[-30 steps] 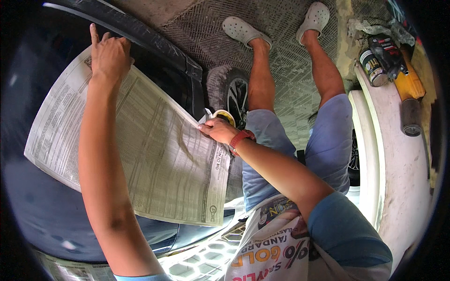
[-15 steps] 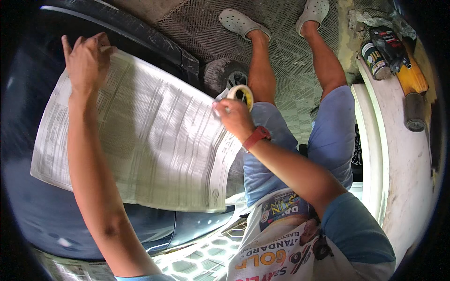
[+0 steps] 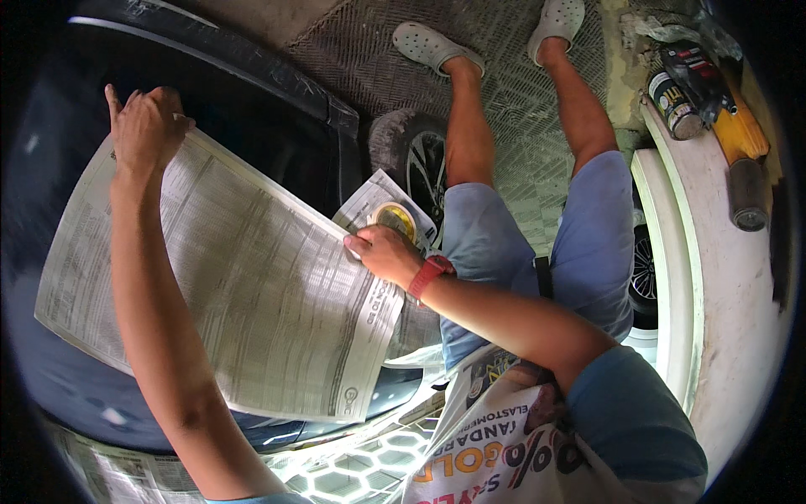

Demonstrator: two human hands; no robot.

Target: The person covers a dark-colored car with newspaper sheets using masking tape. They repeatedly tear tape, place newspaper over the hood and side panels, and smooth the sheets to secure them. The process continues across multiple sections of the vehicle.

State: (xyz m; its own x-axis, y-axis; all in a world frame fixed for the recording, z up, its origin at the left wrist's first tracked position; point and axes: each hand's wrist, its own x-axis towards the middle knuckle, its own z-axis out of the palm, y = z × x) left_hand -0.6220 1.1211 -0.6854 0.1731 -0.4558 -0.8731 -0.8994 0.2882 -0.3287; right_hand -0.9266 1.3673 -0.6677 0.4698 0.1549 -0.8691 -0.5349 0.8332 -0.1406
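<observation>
A large newspaper sheet [image 3: 243, 277] is spread against a dark blue car panel [image 3: 252, 101]. My left hand [image 3: 149, 134] is closed at the sheet's upper left corner, with one finger sticking up. At its upper right edge my right hand [image 3: 386, 252] pinches the paper. A roll of masking tape [image 3: 393, 207] with a yellow inside hangs at the right hand's fingers, which partly cover it. Behind the roll shows another, smaller piece of printed paper [image 3: 357, 197]. A strip of tape seems to run along the sheet's top edge.
A dusty car wheel [image 3: 388, 151] is just beyond the roll. To the right, a white bumper-like panel [image 3: 722, 277] carries a spray can [image 3: 674, 105], a black bottle [image 3: 698, 76] and a yellow tool [image 3: 740, 126]. Hexagonal lights reflect on a glossy surface [image 3: 353, 470] below the sheet.
The newspaper sheet has shifted down and left with both hands. My right hand and the tape roll moved left and lower. The smaller paper behind the roll has come into sight.
</observation>
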